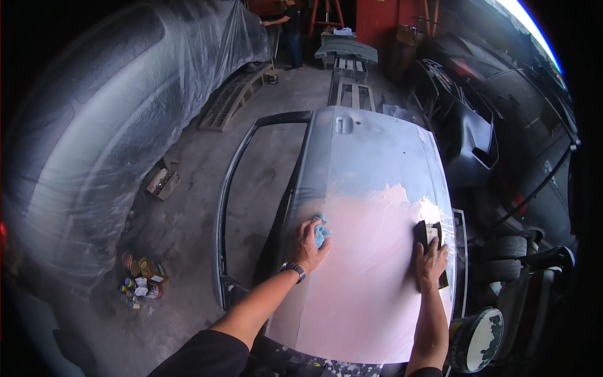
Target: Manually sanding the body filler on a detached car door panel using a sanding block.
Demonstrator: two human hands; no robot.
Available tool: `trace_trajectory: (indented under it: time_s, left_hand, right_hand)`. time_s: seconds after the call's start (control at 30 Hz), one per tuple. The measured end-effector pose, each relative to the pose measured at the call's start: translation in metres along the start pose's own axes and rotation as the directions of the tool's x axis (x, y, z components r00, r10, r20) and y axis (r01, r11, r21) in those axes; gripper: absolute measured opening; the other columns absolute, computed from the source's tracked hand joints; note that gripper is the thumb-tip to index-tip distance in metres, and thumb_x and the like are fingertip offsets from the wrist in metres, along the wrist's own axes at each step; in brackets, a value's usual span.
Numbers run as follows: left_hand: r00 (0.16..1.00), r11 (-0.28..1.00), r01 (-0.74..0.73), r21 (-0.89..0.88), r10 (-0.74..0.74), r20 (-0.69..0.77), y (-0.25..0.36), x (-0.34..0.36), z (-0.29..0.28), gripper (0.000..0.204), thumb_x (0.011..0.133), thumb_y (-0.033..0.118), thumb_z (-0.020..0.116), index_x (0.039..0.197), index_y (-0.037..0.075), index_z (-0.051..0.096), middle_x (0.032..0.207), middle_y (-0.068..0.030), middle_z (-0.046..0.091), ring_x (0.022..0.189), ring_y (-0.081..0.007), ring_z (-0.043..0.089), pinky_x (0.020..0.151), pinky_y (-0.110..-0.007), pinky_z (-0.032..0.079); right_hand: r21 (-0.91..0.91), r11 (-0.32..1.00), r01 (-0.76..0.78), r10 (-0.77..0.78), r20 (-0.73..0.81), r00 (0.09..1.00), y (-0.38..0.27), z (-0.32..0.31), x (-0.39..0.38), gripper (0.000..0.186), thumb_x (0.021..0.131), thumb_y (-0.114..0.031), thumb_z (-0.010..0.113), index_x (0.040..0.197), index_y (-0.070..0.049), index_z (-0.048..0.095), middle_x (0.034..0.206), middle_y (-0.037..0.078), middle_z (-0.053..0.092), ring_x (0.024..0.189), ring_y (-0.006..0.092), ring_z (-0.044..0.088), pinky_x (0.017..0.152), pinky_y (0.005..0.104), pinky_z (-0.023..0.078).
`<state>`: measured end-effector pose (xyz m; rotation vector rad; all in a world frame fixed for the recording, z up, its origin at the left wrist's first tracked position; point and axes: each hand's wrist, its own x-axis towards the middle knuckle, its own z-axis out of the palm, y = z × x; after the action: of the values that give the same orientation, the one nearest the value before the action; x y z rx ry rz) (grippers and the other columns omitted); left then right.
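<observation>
A car door (370, 160) lies flat in front of me, grey at its far half and coated with pale pink filler (364, 301) on the near half. My left hand (309, 247) rests near the door's left crease, its fingers closed on a crumpled blue cloth (320, 231). Toward the right edge of the panel, my right hand (432, 264) grips a long, dark sanding block (432, 232) with a light patch on top. The block sits on the filler, just below a bright white patch (429, 210). Its underside is hidden.
A car under plastic sheeting (138, 94) stands at the left. Cans and bottles (143, 283) and a small box (163, 184) are on the floor. A bucket (483, 339), tyres (505, 248) and body panels (474, 135) line the right. Another person (292, 31) stands far back.
</observation>
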<state>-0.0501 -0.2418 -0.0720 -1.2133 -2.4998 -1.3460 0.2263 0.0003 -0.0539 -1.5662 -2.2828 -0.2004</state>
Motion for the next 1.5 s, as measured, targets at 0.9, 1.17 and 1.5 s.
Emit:
trace_trajectory:
  time_s: [0.9, 1.17, 1.5]
  left_hand:
    - [0.996, 0.995, -0.084, -0.059, 0.084, -0.006, -0.038, 0.006, 0.01, 0.057, 0.085, 0.025, 0.072, 0.136, 0.009, 0.052, 0.131, -0.0181, 0.053, 0.122, -0.0384, 0.05, 0.104, -0.049, 0.042]
    - [0.993, 0.993, -0.118, -0.033, 0.117, -0.031, -0.023, -0.001, 0.011, 0.056, 0.084, 0.028, 0.072, 0.134, 0.012, 0.053, 0.131, -0.0162, 0.054, 0.118, -0.0396, 0.05, 0.104, -0.053, 0.038]
    - [0.998, 0.995, -0.065, 0.077, 0.065, -0.003, -0.031, 0.006, 0.005, 0.057, 0.084, 0.032, 0.071, 0.135, 0.013, 0.053, 0.132, -0.0138, 0.055, 0.12, -0.0393, 0.051, 0.105, -0.052, 0.038]
  right_hand:
    - [-0.024, 0.982, 0.186, -0.179, 0.188, 0.966, -0.079, -0.059, -0.171, 0.08, 0.088, -0.045, 0.073, 0.148, -0.002, 0.043, 0.115, 0.024, 0.055, 0.102, 0.0411, 0.058, 0.08, 0.0517, 0.048]
    - [0.033, 0.985, 0.171, -0.174, 0.176, 0.969, -0.013, -0.046, -0.065, 0.069, 0.095, -0.047, 0.064, 0.144, -0.002, 0.046, 0.112, 0.027, 0.058, 0.102, 0.043, 0.058, 0.084, 0.0542, 0.048]
    - [0.113, 0.948, 0.297, -0.315, 0.2, 0.928, -0.072, -0.071, -0.174, 0.08, 0.084, -0.041, 0.076, 0.149, -0.009, 0.041, 0.115, 0.023, 0.055, 0.101, 0.0413, 0.058, 0.081, 0.0516, 0.048]
